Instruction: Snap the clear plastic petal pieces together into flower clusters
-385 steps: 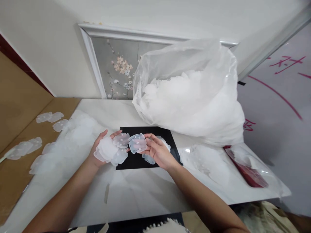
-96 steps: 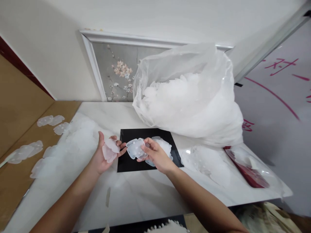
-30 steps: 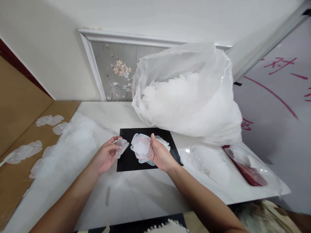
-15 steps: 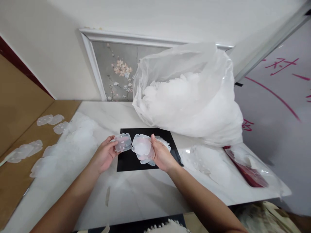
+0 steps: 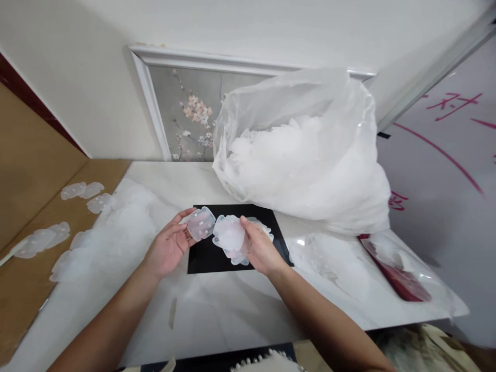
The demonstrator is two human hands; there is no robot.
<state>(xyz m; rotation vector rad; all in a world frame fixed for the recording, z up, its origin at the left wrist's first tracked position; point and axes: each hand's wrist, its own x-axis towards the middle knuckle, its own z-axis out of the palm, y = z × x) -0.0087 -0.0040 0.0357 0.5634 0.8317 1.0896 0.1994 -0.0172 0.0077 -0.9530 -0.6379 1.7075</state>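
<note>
Pinching a single translucent pad (image 5: 201, 223) by its lower edge, the left hand (image 5: 169, 248) holds it tilted up above the black mat (image 5: 201, 256), thumb on the near face and fingers curled behind. The right hand (image 5: 259, 249) is closed on a small stack of pads (image 5: 230, 236), thumb pressed over the top sheet, and the two lots sit just beside each other over the mat.

These pieces look thin, light and floppy, something like silicone, with scalloped outlines and small raised white dots; the stack sags a little at its free edge, so each sheet will probably bend rather than hold flat. Being frosted and smooth, they may cling together or slide off one another, and an edge pinch between thumb and fingertip seems the sound hold, taken away from the dots. Whether the surface is tacky cannot be judged from this view.

Behind the hands a big clear bag (image 5: 310, 150) bulges with more of them. Loose heaps lie on the marble bench (image 5: 217, 310) to the left (image 5: 116, 232) and right (image 5: 329, 258), and a few strays rest on the brown board (image 5: 27, 279) at the far left.
</note>
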